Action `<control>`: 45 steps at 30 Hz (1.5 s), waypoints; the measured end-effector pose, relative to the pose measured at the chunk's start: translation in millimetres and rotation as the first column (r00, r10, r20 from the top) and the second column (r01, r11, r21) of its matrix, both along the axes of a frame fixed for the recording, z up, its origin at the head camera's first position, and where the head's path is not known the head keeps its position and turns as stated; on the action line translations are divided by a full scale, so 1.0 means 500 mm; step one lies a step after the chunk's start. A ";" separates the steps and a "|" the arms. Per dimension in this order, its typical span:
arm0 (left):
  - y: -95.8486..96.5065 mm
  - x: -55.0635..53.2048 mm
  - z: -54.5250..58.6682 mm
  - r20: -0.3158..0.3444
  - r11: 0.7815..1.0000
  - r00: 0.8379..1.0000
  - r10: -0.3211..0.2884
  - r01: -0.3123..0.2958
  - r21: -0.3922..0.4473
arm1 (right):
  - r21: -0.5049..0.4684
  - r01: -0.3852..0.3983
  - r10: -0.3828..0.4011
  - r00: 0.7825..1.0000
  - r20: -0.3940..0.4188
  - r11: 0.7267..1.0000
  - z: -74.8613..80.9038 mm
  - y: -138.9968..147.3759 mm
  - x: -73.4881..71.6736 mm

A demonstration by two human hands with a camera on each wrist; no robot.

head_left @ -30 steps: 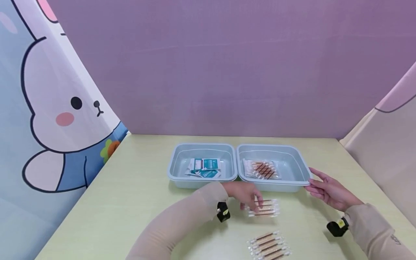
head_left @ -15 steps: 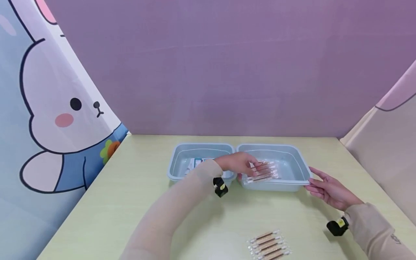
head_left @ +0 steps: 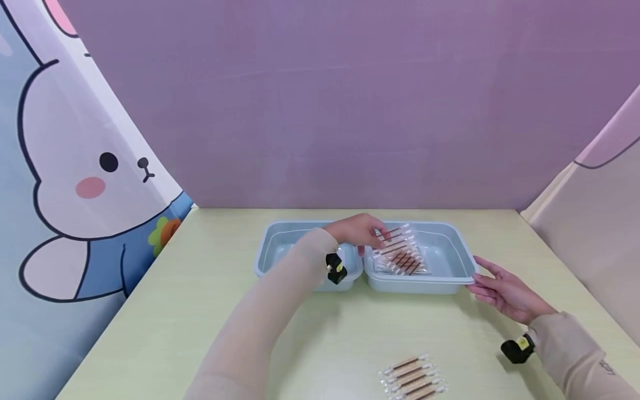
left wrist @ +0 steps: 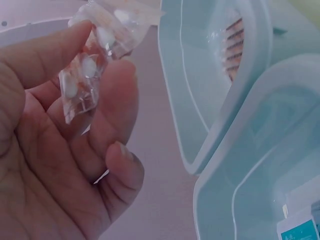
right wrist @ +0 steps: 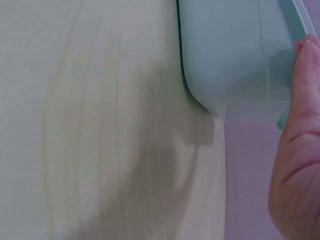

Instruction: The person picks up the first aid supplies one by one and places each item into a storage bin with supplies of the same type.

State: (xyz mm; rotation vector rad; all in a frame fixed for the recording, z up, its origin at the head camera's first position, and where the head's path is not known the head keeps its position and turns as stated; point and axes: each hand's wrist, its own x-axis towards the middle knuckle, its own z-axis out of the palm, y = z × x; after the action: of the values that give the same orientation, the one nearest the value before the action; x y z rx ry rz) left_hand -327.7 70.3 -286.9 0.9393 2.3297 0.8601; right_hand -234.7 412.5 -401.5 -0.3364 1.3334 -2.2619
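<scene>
My left hand (head_left: 356, 230) pinches a clear packet of cotton swabs (head_left: 400, 236) between thumb and fingers, over the left part of the right-hand blue tray (head_left: 452, 280). Close up in the left wrist view, the crinkled packet (left wrist: 82, 70) shows white swab tips. Beneath it, more swab packets (head_left: 407, 265) with brown sticks lie in that tray. At the tray's front right corner, my right hand (head_left: 512, 294) holds the rim, thumb at the edge and fingers against the side. In the right wrist view this hand (right wrist: 302, 145) touches the tray wall (right wrist: 230, 65).
A second blue tray (head_left: 267, 244) stands directly left, partly hidden by my left sleeve; teal and white sachets (left wrist: 300, 230) lie in it. Another swab packet (head_left: 414, 379) lies on the table (head_left: 165, 311) near the front. A purple backdrop (head_left: 320, 111) rises behind.
My left hand has picked the nearer swab packet up off the table and carried it up and away, over the right tray. The right hand stays at the tray corner.
</scene>
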 end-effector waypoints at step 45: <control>0.051 -0.010 -0.091 -0.052 0.824 0.840 0.540 -0.516 0.233 | 0.051 -0.029 0.032 0.999 -0.044 0.998 -0.015 0.007 0.021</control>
State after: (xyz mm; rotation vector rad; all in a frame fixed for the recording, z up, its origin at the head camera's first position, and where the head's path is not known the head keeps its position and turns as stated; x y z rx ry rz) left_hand -332.6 95.7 -332.2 0.4090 2.6917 1.3231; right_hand -224.0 415.8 -408.8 -0.3898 1.3956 -2.2040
